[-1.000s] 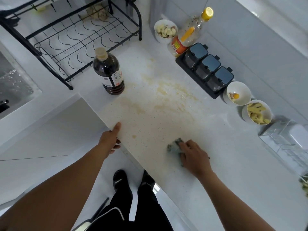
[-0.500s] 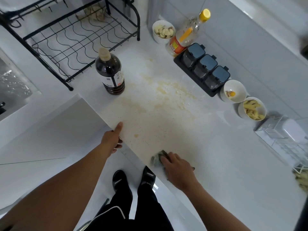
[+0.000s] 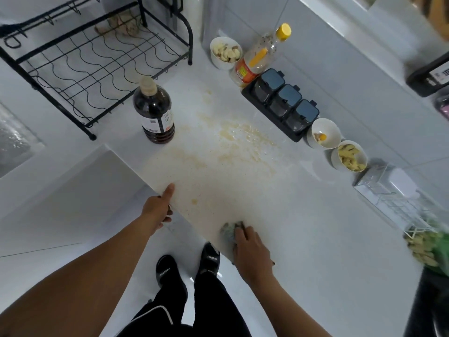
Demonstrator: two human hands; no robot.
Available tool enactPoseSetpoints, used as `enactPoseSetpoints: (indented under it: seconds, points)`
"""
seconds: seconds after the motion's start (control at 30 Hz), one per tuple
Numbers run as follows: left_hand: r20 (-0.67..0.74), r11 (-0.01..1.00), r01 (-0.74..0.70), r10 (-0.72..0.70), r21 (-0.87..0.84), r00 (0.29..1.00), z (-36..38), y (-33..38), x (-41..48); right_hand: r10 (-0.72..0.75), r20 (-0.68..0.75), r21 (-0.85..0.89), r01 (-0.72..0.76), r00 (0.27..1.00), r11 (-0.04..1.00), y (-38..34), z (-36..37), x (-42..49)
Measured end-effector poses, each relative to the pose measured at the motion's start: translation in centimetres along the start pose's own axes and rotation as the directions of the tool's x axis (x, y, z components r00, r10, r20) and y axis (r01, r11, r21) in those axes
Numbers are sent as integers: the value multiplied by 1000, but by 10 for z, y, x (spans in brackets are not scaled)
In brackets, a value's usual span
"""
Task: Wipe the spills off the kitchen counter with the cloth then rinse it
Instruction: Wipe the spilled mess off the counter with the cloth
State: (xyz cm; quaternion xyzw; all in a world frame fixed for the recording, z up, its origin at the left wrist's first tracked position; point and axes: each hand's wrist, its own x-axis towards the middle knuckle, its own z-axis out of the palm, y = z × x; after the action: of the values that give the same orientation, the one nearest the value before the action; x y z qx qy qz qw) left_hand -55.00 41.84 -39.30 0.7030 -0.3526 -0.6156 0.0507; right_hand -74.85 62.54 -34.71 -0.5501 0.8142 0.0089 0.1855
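Grey-green cloth (image 3: pixel 229 231) pressed under right hand (image 3: pixel 251 250) at counter (image 3: pixel 315 239) edge.

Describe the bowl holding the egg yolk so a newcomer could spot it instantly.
Follow the back wall side of the counter to the black three-lidded seasoning box. Just past its right end sit two white bowls; the nearer is the yolk bowl. It is almost bare, with one small yellow yolk, unlike the neighbouring bowl of pale strips.

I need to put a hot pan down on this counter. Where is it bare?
The widest bare patch of counter lies right of the right hand and cloth, short of the wire basket. The middle carries the spill. Along the wall it is crowded: seasoning box, bowls, bottles.
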Motion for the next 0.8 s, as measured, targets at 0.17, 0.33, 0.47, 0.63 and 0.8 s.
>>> enactPoseSetpoints:
  seconds: [0.17, 0.33, 0.47, 0.63, 0.8]
  points:
    - [25, 998, 64, -64, -14, 998, -5, 2, 2, -219, 51, -91, 223, 974, 970, 40, -14, 23]
    - [-36, 987, 109, -114, -119, 993, 2, 2, 4, 307, -44, 103, -301, 951, 948, 123, -52, 97]
    - [-170, 970, 79, -120, -230, 978, 3, 16, 6, 473, -94, 182, -452, 876, 873, 177, -79, 166]
    - [-225, 972, 48, -101, -231, 969, -7, 29, 14, 547, -133, 259, -504, 826, 824, 190, -97, 239]
    - [-169, 932, 126, -193, -339, 967, 0, 25, 7, 296, -269, 167, -258, 917, 952, 146, -74, 229]
